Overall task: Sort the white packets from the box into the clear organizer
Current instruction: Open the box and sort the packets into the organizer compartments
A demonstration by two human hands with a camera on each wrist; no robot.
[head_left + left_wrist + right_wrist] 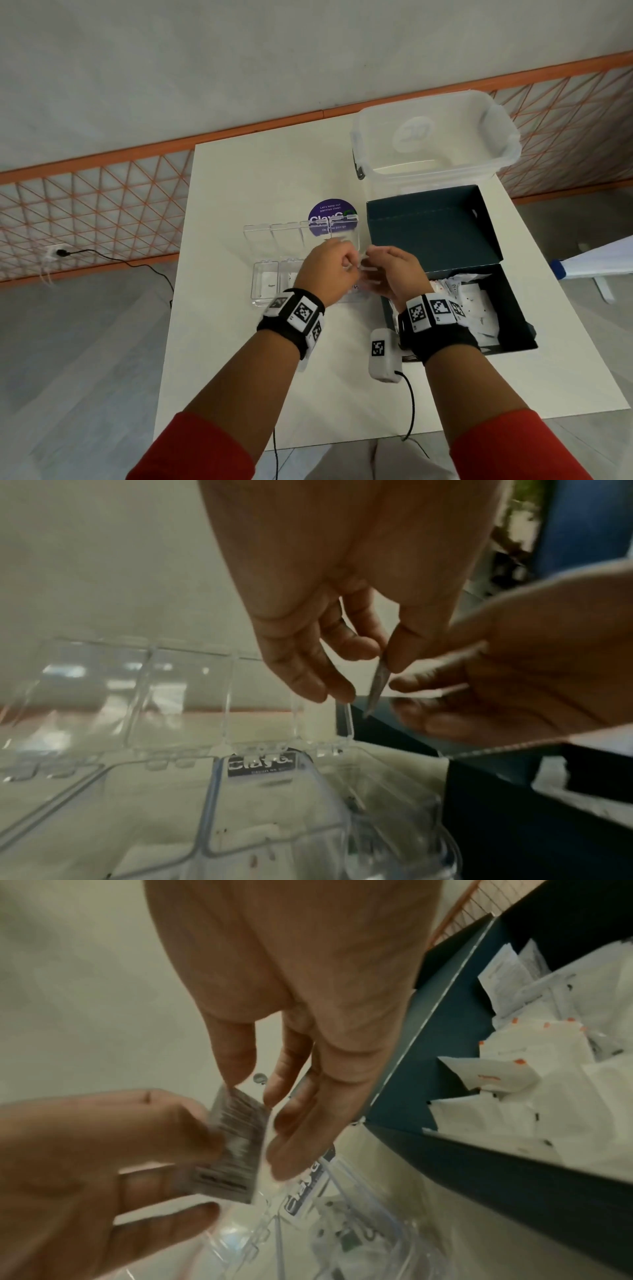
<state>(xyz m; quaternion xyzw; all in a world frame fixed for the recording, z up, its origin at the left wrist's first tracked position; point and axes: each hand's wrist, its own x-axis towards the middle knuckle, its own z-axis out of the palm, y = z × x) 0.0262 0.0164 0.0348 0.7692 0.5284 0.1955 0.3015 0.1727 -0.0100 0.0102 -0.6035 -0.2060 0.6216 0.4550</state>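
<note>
While both hands meet at the centre of the head view, a small packet point(236, 1139) sits between them, above the right end of the clear organizer point(265, 284). Left hand point(329, 270): thumb and forefinger pinch the packet, seen edge-on in the left wrist view point(377, 685); other fingers loosely curled. Right hand point(394, 274): fingers fairly straight, tips touching the packet's far edge in the right wrist view. Whether the right hand truly grips it cannot be told; motion blur there. Packet face shows barcode-like print, greyish in shadow.

Organizer lies left of centre on the white table point(239, 359), lids point(270, 234) tipped open toward the upper part of the frame. Leftmost compartment holds a white packet with small print point(270, 285). A purple round sticker point(330, 216) shows behind the lids.

Dark box point(513, 329), right of centre, lid point(431, 233) raised, heaped with white packets point(476, 308). Large clear plastic tub point(435, 144) upper right. White tagged device with black cord point(383, 353) lower centre, beside the right wrist. Tagged black wristbands on both wrists; red sleeves point(191, 448) at the bottom edge.
</note>
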